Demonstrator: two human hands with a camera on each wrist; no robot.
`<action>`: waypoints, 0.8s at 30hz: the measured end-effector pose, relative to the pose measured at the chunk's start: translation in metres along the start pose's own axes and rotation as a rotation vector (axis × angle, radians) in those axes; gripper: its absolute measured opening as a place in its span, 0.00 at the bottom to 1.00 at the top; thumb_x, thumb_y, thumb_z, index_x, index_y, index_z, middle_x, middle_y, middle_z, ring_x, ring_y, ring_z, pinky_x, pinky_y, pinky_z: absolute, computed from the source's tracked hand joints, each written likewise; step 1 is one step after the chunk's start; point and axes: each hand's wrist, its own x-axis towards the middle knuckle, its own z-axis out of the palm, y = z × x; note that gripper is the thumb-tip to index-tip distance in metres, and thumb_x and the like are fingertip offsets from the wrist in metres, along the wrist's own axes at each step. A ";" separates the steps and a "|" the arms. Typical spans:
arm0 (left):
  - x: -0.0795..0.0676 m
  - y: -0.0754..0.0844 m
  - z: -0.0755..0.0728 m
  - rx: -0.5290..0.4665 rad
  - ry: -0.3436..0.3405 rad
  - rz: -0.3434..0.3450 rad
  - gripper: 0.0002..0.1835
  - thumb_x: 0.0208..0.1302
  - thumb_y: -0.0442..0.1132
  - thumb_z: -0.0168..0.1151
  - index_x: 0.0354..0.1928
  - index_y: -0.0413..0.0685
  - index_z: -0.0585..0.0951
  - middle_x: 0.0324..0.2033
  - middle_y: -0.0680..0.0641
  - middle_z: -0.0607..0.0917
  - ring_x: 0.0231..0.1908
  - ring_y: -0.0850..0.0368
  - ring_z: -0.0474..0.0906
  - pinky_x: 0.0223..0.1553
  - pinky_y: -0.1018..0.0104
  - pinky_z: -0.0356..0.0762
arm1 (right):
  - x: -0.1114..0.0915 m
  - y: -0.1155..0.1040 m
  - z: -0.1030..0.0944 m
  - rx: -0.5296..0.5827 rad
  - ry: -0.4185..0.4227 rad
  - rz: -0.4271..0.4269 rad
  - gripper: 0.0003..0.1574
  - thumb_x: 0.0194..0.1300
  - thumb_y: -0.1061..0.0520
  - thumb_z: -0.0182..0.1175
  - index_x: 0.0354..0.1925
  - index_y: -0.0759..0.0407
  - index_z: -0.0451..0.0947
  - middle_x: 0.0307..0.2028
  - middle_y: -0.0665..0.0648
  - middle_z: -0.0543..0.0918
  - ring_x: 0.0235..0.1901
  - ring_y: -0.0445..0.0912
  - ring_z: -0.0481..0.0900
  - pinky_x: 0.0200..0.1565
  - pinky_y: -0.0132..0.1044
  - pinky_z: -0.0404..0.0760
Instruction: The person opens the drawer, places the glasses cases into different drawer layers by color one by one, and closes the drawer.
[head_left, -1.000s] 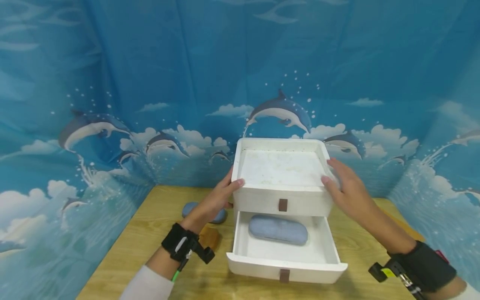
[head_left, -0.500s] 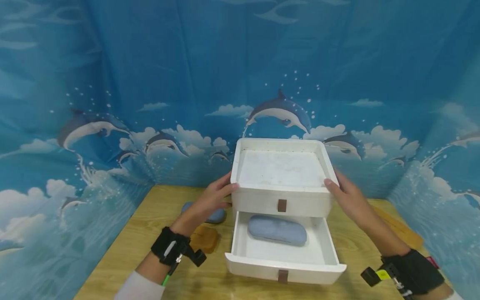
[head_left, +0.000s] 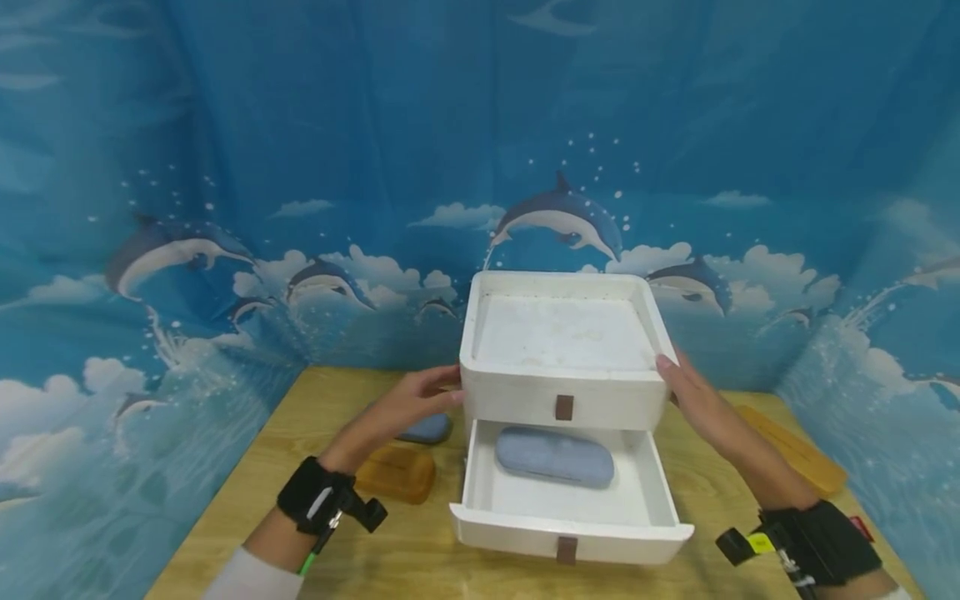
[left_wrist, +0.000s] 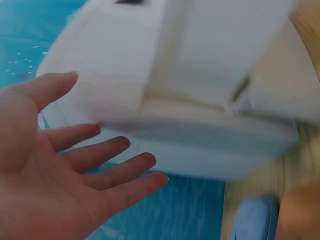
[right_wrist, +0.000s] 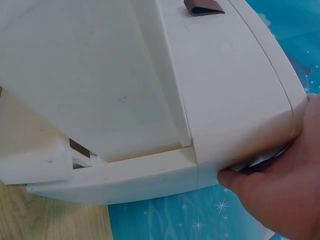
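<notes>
The case (head_left: 555,457) lies in the lower drawer (head_left: 510,533) of the drawer unit (head_left: 517,398).

Count, head view: 1 white drawer unit (head_left: 566,329) is seen | drawers (head_left: 517,533): 2 | brown tabs (head_left: 564,407): 2 | blue-grey cases (head_left: 555,457): 2 | orange-brown items (head_left: 397,475): 2 | hands (head_left: 405,406): 2 | black wristbands (head_left: 306,493): 2

Table (head_left: 408,554): light wood-grain top, 4 things visible directly on it. White drawer unit (head_left: 525,398) stands upright, lower drawer pulled out. Left of the unit, 2 cases: blue case (head_left: 426,429), partly hidden, just behind brown case (head_left: 405,479). Right side: 1 orange case (head_left: 797,454), slanted, near the right edge.
</notes>
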 end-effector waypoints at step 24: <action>0.017 -0.073 -0.026 0.734 0.039 -0.050 0.38 0.65 0.41 0.73 0.75 0.45 0.70 0.72 0.38 0.75 0.70 0.37 0.72 0.68 0.41 0.74 | 0.000 0.002 0.003 -0.041 0.040 -0.010 0.41 0.86 0.39 0.25 0.84 0.46 0.23 0.83 0.66 0.30 0.80 0.74 0.37 0.68 0.83 0.48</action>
